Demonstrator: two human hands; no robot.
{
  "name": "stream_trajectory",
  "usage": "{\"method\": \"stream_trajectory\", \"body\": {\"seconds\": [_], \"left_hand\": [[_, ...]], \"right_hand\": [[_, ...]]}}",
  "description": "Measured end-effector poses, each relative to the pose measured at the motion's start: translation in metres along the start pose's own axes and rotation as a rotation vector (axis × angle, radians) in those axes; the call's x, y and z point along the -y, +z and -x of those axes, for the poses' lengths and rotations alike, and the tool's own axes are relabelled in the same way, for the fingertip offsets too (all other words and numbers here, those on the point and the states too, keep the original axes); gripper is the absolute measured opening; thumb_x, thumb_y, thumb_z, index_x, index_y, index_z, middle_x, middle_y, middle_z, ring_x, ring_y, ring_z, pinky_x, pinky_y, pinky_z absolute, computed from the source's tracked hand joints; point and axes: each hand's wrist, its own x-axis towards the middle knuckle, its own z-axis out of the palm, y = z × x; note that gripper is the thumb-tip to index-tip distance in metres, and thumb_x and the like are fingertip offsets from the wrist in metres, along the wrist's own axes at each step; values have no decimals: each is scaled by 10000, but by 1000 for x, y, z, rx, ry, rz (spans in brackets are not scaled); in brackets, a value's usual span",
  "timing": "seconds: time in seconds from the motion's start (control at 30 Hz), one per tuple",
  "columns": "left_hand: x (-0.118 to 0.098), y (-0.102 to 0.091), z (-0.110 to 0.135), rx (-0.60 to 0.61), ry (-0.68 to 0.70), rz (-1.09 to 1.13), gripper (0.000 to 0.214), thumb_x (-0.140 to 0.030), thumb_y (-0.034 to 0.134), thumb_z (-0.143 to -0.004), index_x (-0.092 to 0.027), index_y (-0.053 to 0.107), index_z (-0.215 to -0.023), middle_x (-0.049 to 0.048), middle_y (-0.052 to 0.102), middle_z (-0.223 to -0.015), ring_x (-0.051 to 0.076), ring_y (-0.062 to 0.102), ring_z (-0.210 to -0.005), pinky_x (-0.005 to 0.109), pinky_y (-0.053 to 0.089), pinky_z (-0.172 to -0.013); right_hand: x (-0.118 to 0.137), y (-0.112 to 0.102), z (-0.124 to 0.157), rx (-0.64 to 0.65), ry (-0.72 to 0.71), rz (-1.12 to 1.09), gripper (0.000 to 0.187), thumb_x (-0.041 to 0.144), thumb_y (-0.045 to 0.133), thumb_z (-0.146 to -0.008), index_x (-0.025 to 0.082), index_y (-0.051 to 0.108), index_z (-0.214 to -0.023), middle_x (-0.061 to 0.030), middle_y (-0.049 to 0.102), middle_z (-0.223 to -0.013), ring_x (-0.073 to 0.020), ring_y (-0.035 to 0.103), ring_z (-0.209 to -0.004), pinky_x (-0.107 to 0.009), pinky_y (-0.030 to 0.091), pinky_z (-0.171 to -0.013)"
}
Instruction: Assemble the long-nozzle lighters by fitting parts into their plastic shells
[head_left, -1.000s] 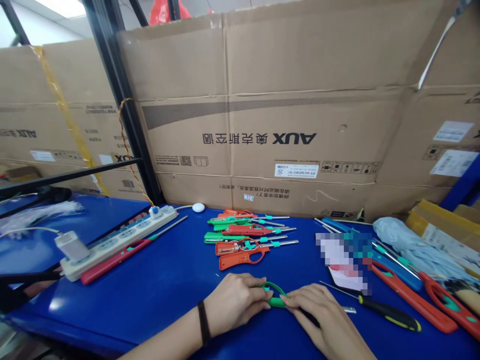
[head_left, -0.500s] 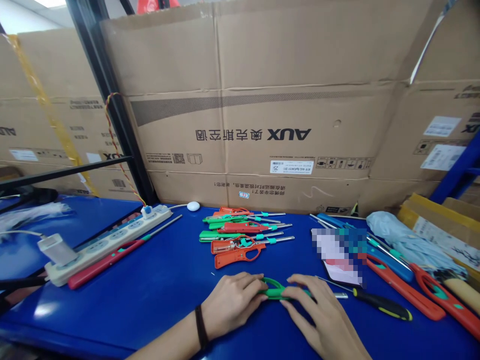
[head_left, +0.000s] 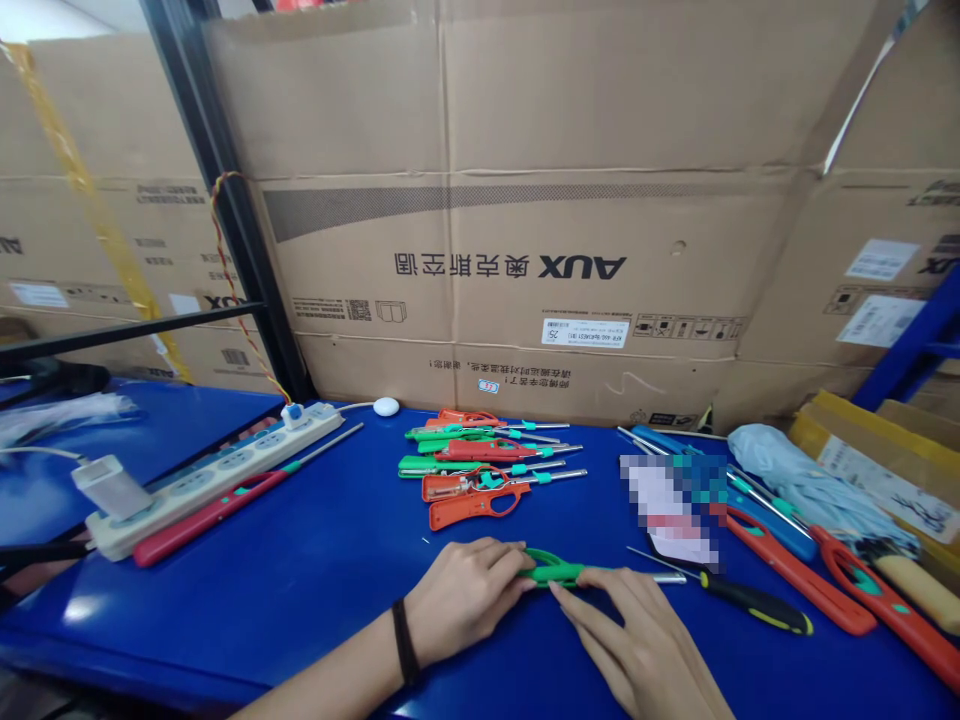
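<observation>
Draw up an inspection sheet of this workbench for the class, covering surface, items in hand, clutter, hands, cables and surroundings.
Surface: glossy blue tabletop.
Items in hand: green long-nosed utility lighter, metal nozzle pointing right.
Clutter: orange and green lighters lying together; black-and-yellow screwdriver; one pixelated patch, unreadable.
Hands: left hand, dark wristband, and right hand, both on the lighter.
Cables: white power strip with twisted red-and-yellow wire climbing the rack.
Surroundings: AUX cardboard boxes behind black rack upright.
</observation>
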Motion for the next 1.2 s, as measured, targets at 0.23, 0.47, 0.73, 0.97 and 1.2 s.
{"method": "stream_trajectory", "body": {"seconds": [0.23, 0.47, 0.73, 0.97, 1.2], "left_hand": [[1, 1, 0, -7, -13, 10, 230, -293, 373, -1003, -176, 567, -1046, 66, 705, -972, 185, 686, -859, 265, 559, -741], [2, 2, 0, 3, 9, 8, 190, -282, 408, -994, -182, 559, -1054, 53, 704, -1007, 194, 676, -928, 271, 555, -749], [1, 0, 0, -19, -6, 99, 152, -259, 488, -952, -199, 618, -1002, 42, 706, -1025, 192, 661, -994, 263, 535, -796], [7, 3, 2, -61, 18, 91, 262, -386, 482, -961, -213, 674, -1002, 52, 713, -1054, 192, 691, -923, 261, 553, -763], [6, -4, 3, 29, 36, 20, 211, -333, 503, -950, -230, 658, -1050, 49, 680, -1148, 222, 694, -923, 319, 573, -767]], "right_hand": [[-6, -8, -5, 66, -129, 107, 316, 186, 419, -942, 297, 660, -1114, -50, 697, -919, -193, 644, -790, -318, 502, -707], [-1, -5, -8, 88, -89, 68, 300, 172, 419, -930, 276, 669, -1057, -58, 673, -893, -214, 633, -795, -334, 505, -683], [5, -13, -14, 154, 3, -50, 247, 217, 453, -916, 289, 677, -992, -36, 645, -850, -193, 623, -728, -341, 513, -658], [-8, -15, -7, 120, 27, -68, 220, 273, 453, -951, 298, 659, -1022, -45, 676, -941, -225, 646, -827, -427, 493, -782], [-13, -4, -17, 238, 55, -206, 241, 180, 599, -879, 307, 649, -1078, -7, 703, -1022, -217, 636, -928, -374, 483, -844]]}}
